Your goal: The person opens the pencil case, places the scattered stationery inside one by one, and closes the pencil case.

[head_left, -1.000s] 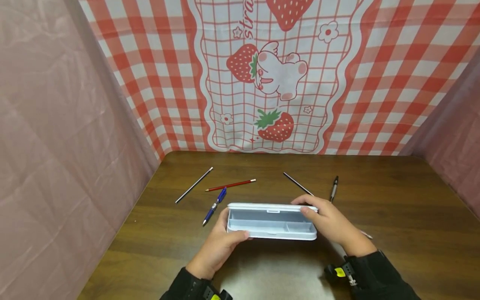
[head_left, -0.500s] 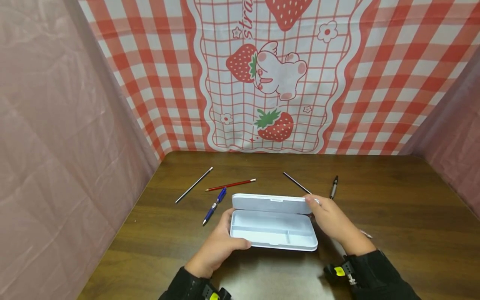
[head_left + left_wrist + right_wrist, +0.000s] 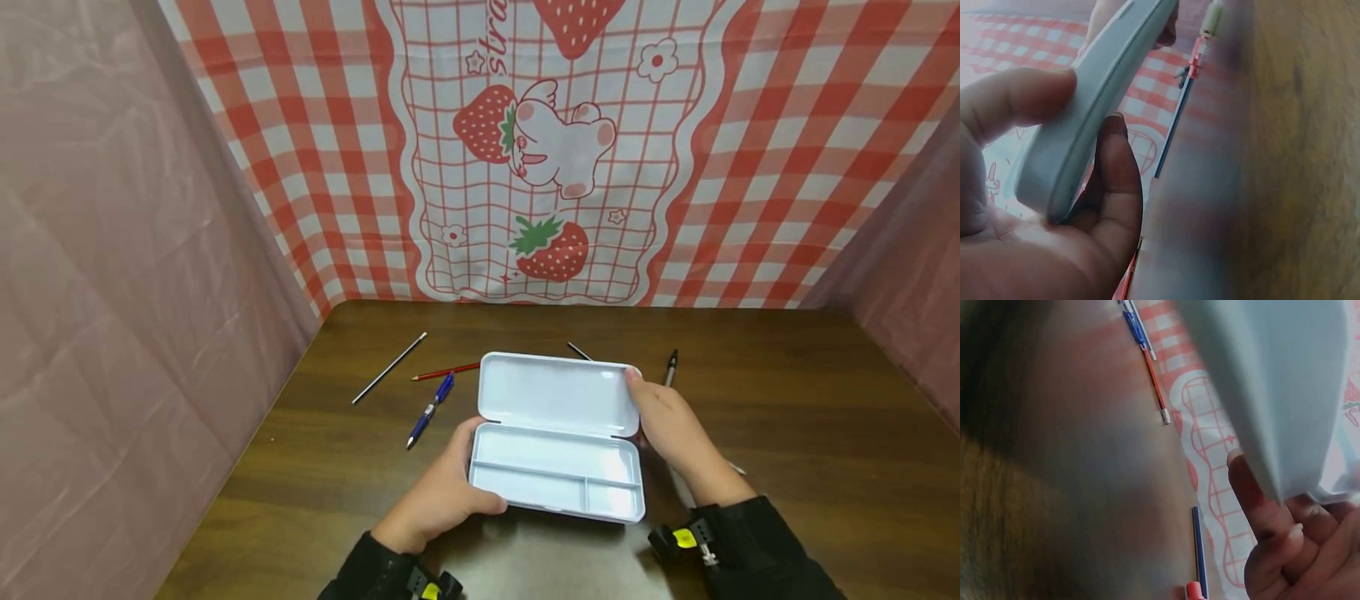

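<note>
A white plastic pencil case (image 3: pixel 558 393) is held up over the table in the head view, its lid hinged back and its inside facing me. The base (image 3: pixel 525 450) has one long compartment and two smaller ones in front. My left hand (image 3: pixel 442 500) grips the base's left end, thumb on the front edge; in the left wrist view the thumb and fingers (image 3: pixel 1119 187) close round it from opposite sides. At the right, my right hand (image 3: pixel 678 429) pinches the lid's edge with the thumb on its inner face. In the right wrist view its fingers (image 3: pixel 1260 500) reach under the case.
On the brown table (image 3: pixel 300 492) lie a silver pencil (image 3: pixel 390 368), a red pencil (image 3: pixel 446 372) and a blue pen (image 3: pixel 431 410) at left. Behind the lid shows a dark pencil's (image 3: pixel 580 351) end. A black-and-grey pen (image 3: pixel 671 367) lies at right. Checked cloth (image 3: pixel 337 167) hangs behind.
The lid has swung from nearly closed to fully back, with my right thumb moving along on it. The case has tilted toward me, showing its compartments; the lid now hides part of the red pencil.
</note>
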Tool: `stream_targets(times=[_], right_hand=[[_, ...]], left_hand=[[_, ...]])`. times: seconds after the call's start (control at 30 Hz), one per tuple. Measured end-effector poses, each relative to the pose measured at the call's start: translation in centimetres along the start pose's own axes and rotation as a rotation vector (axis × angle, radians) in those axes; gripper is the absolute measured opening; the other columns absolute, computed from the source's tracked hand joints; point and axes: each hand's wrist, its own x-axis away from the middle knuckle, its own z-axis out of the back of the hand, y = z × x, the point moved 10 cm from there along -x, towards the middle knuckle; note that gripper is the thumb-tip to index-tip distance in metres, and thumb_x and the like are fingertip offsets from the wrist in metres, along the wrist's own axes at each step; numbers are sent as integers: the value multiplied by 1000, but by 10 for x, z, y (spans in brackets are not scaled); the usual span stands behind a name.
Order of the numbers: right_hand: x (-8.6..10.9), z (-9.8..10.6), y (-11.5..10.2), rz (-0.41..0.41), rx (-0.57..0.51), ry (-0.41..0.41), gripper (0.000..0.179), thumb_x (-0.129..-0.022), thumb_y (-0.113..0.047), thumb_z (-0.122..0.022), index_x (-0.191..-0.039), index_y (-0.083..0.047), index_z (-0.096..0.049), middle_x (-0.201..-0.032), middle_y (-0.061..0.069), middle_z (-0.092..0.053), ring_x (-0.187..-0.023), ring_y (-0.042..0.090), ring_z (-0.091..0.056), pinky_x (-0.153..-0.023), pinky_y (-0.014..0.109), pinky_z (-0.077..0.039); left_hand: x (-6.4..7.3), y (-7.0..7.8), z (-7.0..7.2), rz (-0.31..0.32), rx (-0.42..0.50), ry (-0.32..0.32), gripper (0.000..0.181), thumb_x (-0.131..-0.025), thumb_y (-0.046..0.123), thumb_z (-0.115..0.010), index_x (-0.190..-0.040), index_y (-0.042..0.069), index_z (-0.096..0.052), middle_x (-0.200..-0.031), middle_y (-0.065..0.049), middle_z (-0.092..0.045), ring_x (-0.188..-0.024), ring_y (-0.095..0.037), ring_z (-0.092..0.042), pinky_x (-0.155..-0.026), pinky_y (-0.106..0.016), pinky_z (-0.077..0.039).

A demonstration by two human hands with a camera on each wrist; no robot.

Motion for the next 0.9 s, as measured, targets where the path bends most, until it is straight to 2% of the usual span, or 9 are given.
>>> stream_targets(times=[0.13, 0.23, 0.4, 0.57, 0.63, 0.77, 0.9], right_hand=[[0, 1, 7, -58, 1, 0, 80, -106, -65, -28, -120, 6, -62, -79, 13, -54, -70, 28, -55, -57, 36, -44], [1, 0, 11, -92, 8, -3, 81, -106, -64, -27, -131, 7, -58, -84, 13, -55, -74, 27, -55, -58, 36, -44], [0, -2, 13, -101, 31, -2, 79, -108, -61, -26, -131, 8, -57, -83, 13, -56, -72, 26, -55, -58, 38, -45], [-1, -4, 14, -93, 55, 3, 74, -109, -59, -27, -122, 7, -59, -79, 13, -57, -67, 26, -55, -59, 39, -48], [-2, -5, 13, -82, 56, -4, 71, -109, -56, -27, -116, 6, -59, -78, 12, -58, -66, 26, -56, -58, 39, -49], [-2, -10, 13, -56, 60, -26, 66, -111, -53, -27, -105, 5, -59, -75, 11, -59, -64, 25, -56, -57, 39, -50], [-3, -15, 13, -39, 97, -28, 64, -111, -51, -28, -103, 4, -59, -76, 10, -60, -64, 24, -57, -57, 39, -50]], left_hand=[[1, 3, -2, -16, -69, -5, 101, -68, -3, -85, -152, 18, -34, -139, -11, -51, -115, -27, -53, -97, -43, -43], [2, 4, -3, -11, -89, -16, 101, -69, -2, -86, -153, 17, -34, -137, -11, -52, -113, -27, -54, -96, -43, -44], [2, 4, -2, -16, -139, -13, 106, -70, 0, -87, -156, 13, -28, -143, -14, -49, -119, -28, -53, -100, -46, -43], [2, 8, 7, -51, -227, 43, 119, -71, 10, -91, -163, 9, -15, -142, -17, -50, -121, -27, -56, -100, -47, -45], [2, 10, 9, -54, -259, 59, 117, -73, 19, -92, -163, 10, -17, -141, -16, -51, -120, -27, -57, -100, -49, -45], [3, 8, 13, -38, -335, 87, 101, -81, 35, -87, -160, 10, -29, -148, -17, -49, -125, -29, -53, -105, -54, -40], [2, 3, 17, -9, -404, 106, 92, -84, 31, -86, -156, 5, -37, -143, -19, -50, -117, -30, -57, -99, -52, -46]])
